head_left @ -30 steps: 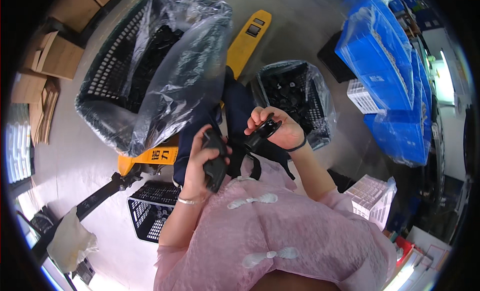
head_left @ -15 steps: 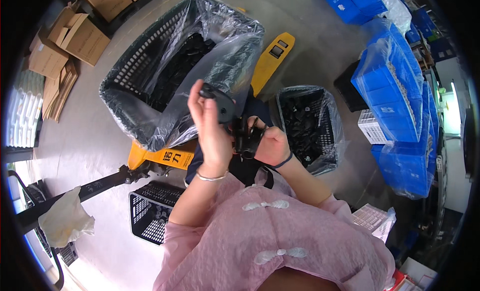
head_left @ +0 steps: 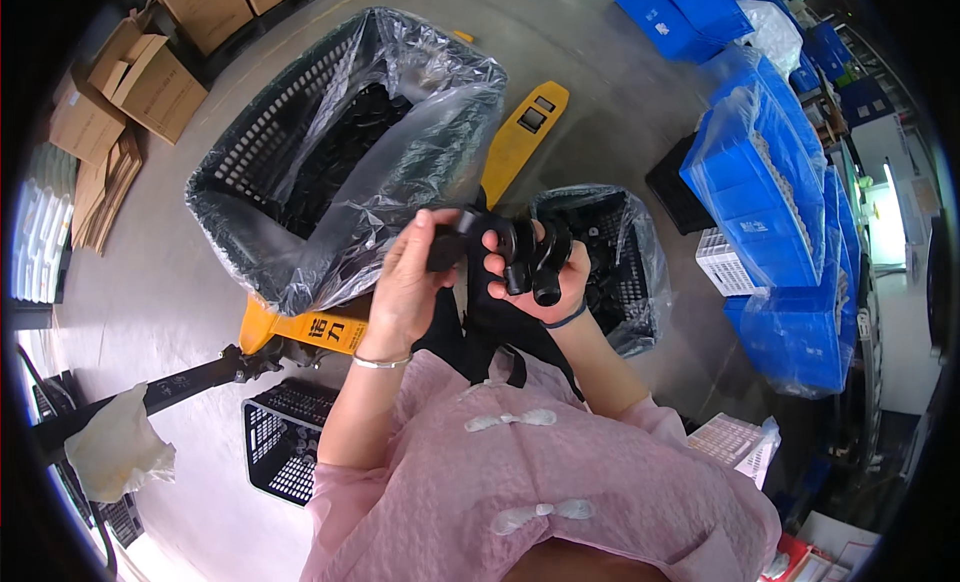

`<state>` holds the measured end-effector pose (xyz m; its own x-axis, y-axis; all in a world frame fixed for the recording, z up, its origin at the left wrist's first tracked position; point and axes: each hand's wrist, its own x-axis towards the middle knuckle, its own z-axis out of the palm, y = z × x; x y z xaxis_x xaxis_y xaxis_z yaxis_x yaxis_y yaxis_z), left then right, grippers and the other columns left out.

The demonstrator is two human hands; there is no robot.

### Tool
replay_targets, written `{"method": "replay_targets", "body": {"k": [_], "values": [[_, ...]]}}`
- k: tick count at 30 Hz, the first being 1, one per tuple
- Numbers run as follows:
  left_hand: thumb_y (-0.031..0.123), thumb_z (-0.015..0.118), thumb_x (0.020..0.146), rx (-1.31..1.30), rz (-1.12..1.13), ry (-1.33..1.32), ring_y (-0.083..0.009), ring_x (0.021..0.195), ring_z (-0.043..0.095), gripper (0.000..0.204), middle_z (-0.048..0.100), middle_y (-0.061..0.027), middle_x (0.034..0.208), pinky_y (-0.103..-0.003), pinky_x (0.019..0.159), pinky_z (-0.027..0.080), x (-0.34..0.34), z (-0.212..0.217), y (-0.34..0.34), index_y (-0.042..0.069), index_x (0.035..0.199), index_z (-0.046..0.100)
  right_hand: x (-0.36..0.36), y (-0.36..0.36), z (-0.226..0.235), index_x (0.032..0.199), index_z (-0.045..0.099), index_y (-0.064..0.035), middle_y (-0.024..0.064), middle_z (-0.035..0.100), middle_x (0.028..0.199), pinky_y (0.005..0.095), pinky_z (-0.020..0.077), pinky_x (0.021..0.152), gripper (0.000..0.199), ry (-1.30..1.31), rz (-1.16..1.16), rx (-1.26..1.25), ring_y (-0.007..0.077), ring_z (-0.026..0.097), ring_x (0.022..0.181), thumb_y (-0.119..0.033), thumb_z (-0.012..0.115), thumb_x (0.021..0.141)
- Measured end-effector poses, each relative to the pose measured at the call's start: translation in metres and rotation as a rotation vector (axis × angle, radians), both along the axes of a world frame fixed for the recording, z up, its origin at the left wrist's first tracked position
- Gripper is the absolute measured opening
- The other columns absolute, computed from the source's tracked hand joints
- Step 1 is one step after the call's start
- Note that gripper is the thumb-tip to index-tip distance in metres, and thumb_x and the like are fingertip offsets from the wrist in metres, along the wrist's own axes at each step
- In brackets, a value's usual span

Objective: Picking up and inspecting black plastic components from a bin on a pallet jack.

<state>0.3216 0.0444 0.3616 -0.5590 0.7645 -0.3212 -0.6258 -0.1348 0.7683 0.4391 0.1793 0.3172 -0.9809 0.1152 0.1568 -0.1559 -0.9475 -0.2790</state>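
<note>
In front of my body, my left hand (head_left: pixel 405 277) has its fingers closed round a rounded black part (head_left: pixel 449 246). Close beside it, my right hand (head_left: pixel 565 289) grips several curved black tube-like parts (head_left: pixel 518 254), their round ends sticking out below the fingers. The left part meets the right-hand bunch, but whether they are joined I cannot tell. Beyond my left hand stands a large black crate (head_left: pixel 232 162) with a clear plastic liner, holding many dark parts (head_left: pixel 335 167). Just past my right hand is a smaller lined crate (head_left: pixel 650 272) with similar black pieces.
A yellow pallet truck (head_left: pixel 515 147) carries the large crate; its dark handle (head_left: pixel 180 387) reaches left, with a pale cloth (head_left: pixel 118 444) over it. An open black crate (head_left: pixel 262 462) stands lower left. Cardboard boxes (head_left: pixel 155 87) are far left; blue bins (head_left: pixel 745 182) stack at right.
My left hand has tipped over and lowered, its black part now against the right-hand bunch. My right hand has turned, bringing the curved tubes into fuller view. The whole view has shifted slightly.
</note>
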Motion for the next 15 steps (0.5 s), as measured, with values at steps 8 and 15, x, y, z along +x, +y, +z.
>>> {"method": "replay_targets", "body": {"k": [8, 15], "values": [[0.046, 0.021, 0.092, 0.041, -0.035, 0.182, -0.0113, 0.079, 0.044, 0.059, 0.054, -0.0041, 0.090, -0.025, 0.070, 0.030, 0.021, 0.010, 0.018, 0.001, 0.121, 0.045, 0.010, 0.003, -0.003, 0.111, 0.048, -0.0110, 0.0145, 0.047, 0.114, 0.0405, 0.0420, 0.069, 0.049, -0.045, -0.061, 0.070, 0.0254, 0.047, 0.093, -0.045, 0.048, 0.075], [0.049, 0.022, 0.091, 0.063, -0.066, 0.336, -0.0120, 0.075, 0.046, 0.060, 0.051, -0.0049, 0.098, -0.026, 0.068, 0.037, 0.034, 0.003, 0.042, 0.002, 0.124, 0.041, 0.024, 0.014, -0.005, 0.112, 0.049, -0.0107, 0.0137, 0.050, 0.112, 0.0433, 0.0423, 0.072, 0.053, 0.008, -0.119, 0.064, 0.0276, 0.049, 0.094, -0.047, 0.045, 0.074]]}}
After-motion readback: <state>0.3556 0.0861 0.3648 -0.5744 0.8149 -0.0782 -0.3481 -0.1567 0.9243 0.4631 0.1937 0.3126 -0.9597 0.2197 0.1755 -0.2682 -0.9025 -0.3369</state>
